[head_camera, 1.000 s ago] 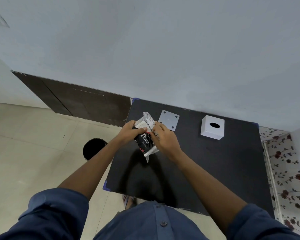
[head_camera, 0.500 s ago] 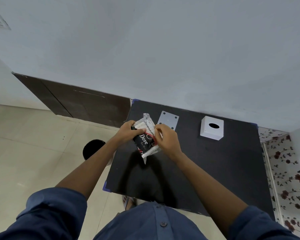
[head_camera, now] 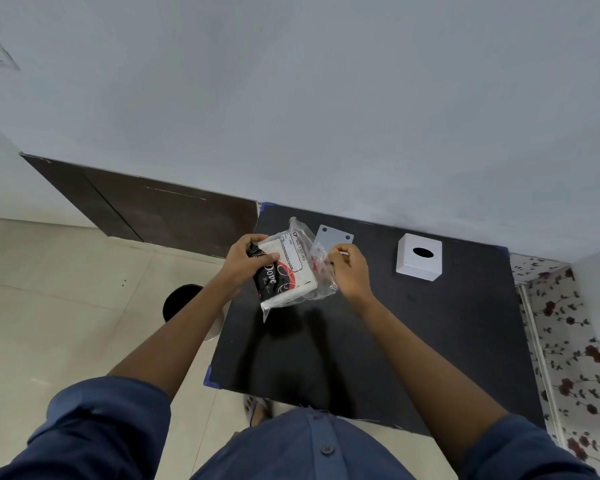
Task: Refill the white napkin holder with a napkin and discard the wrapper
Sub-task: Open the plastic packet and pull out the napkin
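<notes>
Both hands are working above the black surface (head_camera: 413,341). The left hand (head_camera: 245,263) is closing around the napkin pack (head_camera: 284,271), gripping its left end and holding it just off the surface. The right hand (head_camera: 349,268) is pinching the loose clear wrapper (head_camera: 321,271) at the pack's right side. Farther back, a flat white plate (head_camera: 335,234) is lying near the wall, and the white napkin holder (head_camera: 419,257) is sitting to the right, well apart.
</notes>
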